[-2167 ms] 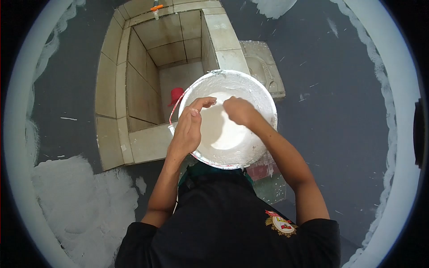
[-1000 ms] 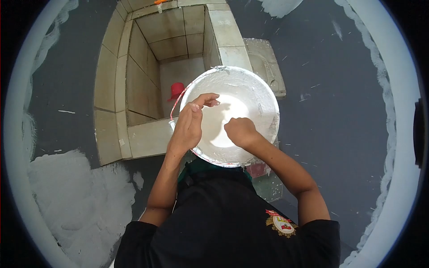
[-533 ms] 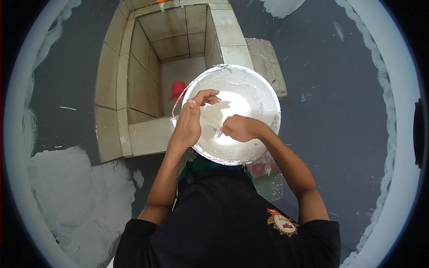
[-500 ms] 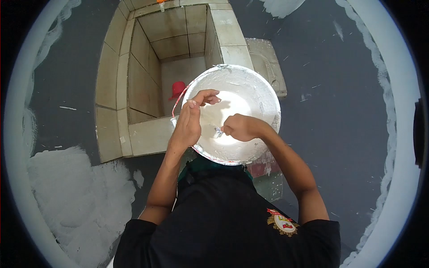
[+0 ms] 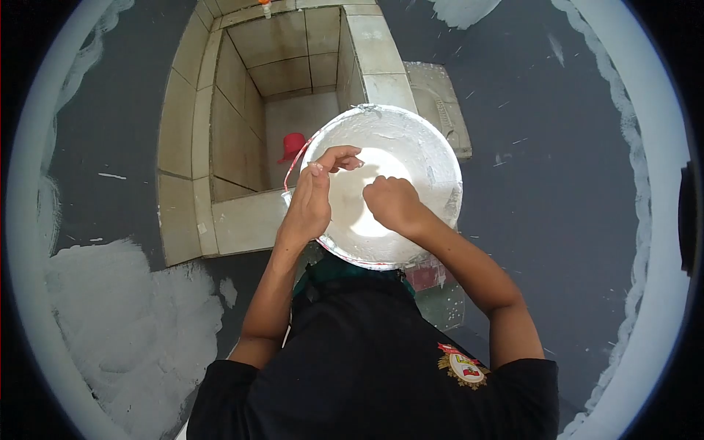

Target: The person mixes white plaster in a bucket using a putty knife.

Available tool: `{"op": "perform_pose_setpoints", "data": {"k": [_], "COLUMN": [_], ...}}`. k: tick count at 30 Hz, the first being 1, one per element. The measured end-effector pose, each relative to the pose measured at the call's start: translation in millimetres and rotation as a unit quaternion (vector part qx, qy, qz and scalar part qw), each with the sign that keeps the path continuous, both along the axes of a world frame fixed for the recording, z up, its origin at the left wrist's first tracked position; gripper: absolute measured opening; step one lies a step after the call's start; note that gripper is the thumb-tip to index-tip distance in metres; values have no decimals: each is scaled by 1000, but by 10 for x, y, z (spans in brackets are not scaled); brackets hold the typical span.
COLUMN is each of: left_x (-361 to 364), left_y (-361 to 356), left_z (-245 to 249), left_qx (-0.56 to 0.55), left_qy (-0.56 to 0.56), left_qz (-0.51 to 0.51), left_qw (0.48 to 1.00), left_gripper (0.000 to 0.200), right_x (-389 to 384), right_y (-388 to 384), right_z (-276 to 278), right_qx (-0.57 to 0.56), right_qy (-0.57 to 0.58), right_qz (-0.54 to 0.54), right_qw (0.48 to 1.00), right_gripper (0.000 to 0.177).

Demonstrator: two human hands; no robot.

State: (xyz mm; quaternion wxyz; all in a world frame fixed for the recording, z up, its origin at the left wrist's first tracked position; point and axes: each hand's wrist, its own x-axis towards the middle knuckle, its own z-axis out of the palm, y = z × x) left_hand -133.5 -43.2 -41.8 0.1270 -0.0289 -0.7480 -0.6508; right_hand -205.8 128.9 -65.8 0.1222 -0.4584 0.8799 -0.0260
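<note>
A round white bucket with smeared inner walls and pale, bright contents stands in front of my body. My left hand is over its left rim, fingers bent inward across the opening and apart, with nothing seen in them. Over the middle of the bucket is my right hand, closed in a fist; whatever it holds is hidden beneath the fingers. A red and white handle runs along the bucket's left side.
Behind the bucket to the left is a tiled basin with a red dipper inside. A squat toilet lies beyond the bucket's right side. White patches mark the grey surface at the left.
My right hand has turned and shifted slightly, and the small shiny object that showed at its fingertips is now out of sight. My left hand has hardly moved.
</note>
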Motion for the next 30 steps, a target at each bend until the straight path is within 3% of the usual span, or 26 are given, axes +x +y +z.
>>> {"op": "perform_pose_setpoints", "data": {"k": [8,11,21,24,30], "left_x": [24,32,29,32,12], "left_y": [4,-2,10,14,6], "left_z": [27,19,38,46,8], "left_qx": [-24,-25,-21,-19,0], "left_qy": [-4,-3,-4,-4,4], "left_qz": [11,10,11,15,5], "left_qw": [1000,1000,1000,1000,1000], "left_gripper": [84,83,84,83,83], "right_x": [-150,-131,-38,-53,-274], "right_y": [34,71,53,62,262], "right_z": [-217,-173,-123,-24,59], "right_qx": [4,69,98,212,213], "right_qy": [68,13,-135,-191,-108], "right_qz": [-16,2,70,59,8], "right_qw": [998,998,983,957,971], "right_gripper": [14,18,17,19,21]}}
